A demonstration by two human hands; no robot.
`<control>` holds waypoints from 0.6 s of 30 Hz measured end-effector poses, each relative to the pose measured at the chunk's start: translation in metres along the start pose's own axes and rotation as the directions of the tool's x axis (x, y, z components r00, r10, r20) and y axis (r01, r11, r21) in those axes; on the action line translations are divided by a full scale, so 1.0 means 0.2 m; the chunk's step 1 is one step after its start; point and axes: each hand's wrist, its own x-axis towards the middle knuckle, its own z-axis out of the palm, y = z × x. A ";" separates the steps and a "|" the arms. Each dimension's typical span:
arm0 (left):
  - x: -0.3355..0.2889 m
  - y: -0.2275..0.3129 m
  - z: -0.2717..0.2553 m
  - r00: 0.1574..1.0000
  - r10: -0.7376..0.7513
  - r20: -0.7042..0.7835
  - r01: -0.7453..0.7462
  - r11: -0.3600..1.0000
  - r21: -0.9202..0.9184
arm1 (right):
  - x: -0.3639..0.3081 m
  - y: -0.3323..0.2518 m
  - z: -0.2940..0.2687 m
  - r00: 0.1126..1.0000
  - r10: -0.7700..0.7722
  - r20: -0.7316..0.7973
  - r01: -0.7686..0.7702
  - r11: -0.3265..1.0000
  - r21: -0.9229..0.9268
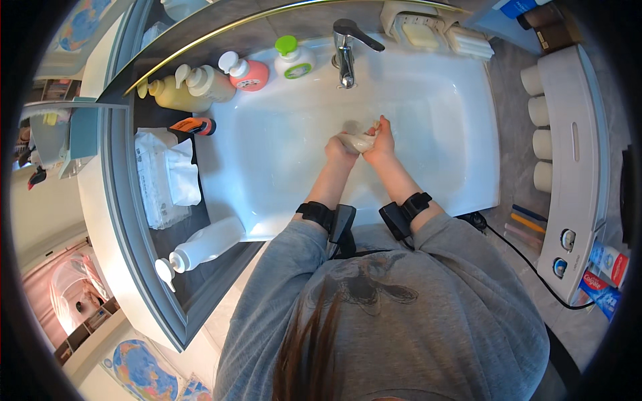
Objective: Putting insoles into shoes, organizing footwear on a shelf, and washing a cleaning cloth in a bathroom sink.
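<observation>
Over the white sink (261, 194), my left hand (340, 151) and my right hand (382, 142) are close together. Between them they grip a small, whitish, crumpled piece of cloth (361, 142), which looks wet. The left fingers curl round its near left side, while the right hand pinches its other end with the thumb and fingertips raised. Part of the cloth is hidden by my fingers, so its exact kind does not show. Beyond my hands stands the chrome faucet (345, 63), its lever pointing right. Shallow water seems to lie in the basin.
Several pump bottles, including a pink bottle (249, 75) and a white bottle with a green cap (294, 61), line the back left rim. A soap dish (418, 35) sits back right. A tissue pack (157, 180) and a white bottle (207, 246) lie left. White cups (542, 144) hang right.
</observation>
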 end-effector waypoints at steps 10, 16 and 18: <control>0.06 0.13 -0.06 0.843 -0.470 0.262 0.411 0.876 0.252 | -0.15 0.00 0.02 0.866 -0.236 0.441 0.484 0.620 -0.618; -0.12 0.25 0.11 0.838 -0.503 0.213 0.278 0.729 0.626 | -0.27 -0.07 0.05 0.398 -0.041 0.916 0.917 0.043 -0.397; -0.07 0.30 0.10 0.765 -0.584 0.273 0.237 0.648 0.723 | -0.26 -0.07 0.06 0.288 0.051 0.956 0.957 -0.034 -0.287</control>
